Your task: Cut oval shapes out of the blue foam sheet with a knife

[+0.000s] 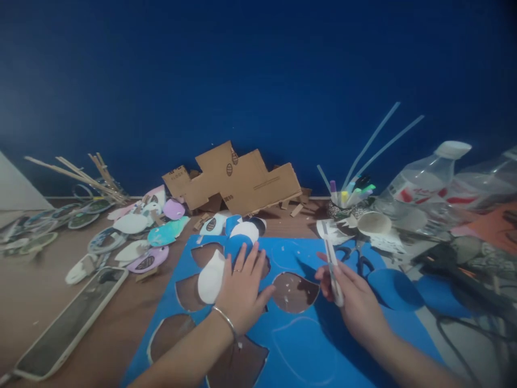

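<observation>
Clock positions are taken from the middle of the blue sheet point(343, 361), twelve pointing away from the person. The sheet lies on the brown tabletop point(24, 285) directly before the person and has several leaf-shaped openings cut through it; a further pale outline point(305, 380) is drawn on it at five o'clock.

Left hand point(244, 283): at ten o'clock, palm down and fingers spread over the sheet, grasping nothing. A bangle point(228, 321) circles its wrist. A white leaf-shaped piece point(211, 277) lies just beside it at its nine o'clock; blue and white pieces point(244, 231) lie at its fingertips.

Right hand point(355, 293): at three o'clock, fingers closed around a slim white tool point(332, 264), which is held tilted; its exact type cannot be told.

Surroundings: scissors point(365, 264) at two; pen holder point(343, 211) at one; plastic bottle point(424, 175) at two; cardboard point(242, 180) at eleven; phone point(72, 323) at nine.
</observation>
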### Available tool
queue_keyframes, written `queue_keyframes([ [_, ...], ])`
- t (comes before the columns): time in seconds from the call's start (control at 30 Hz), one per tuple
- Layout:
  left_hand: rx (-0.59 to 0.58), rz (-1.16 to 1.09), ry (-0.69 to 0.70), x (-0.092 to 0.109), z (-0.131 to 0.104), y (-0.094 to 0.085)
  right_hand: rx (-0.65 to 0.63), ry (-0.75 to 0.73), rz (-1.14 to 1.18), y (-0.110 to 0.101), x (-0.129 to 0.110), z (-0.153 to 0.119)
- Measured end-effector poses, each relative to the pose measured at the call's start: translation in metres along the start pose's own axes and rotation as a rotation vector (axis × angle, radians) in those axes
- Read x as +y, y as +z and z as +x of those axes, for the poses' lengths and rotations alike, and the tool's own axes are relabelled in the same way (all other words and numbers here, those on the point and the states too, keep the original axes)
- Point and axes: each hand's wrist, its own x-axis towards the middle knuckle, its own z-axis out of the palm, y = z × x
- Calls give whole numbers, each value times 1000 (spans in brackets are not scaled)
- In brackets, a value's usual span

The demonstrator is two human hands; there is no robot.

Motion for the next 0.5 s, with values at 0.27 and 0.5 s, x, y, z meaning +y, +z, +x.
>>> queue_keyframes([
  [0.27,-169,-208,264,11,1,-18,-35,-74,-61,2,4,3],
  [0.5,-246,-218,385,12,-3,-10,-50,-117,-64,5,7,4],
])
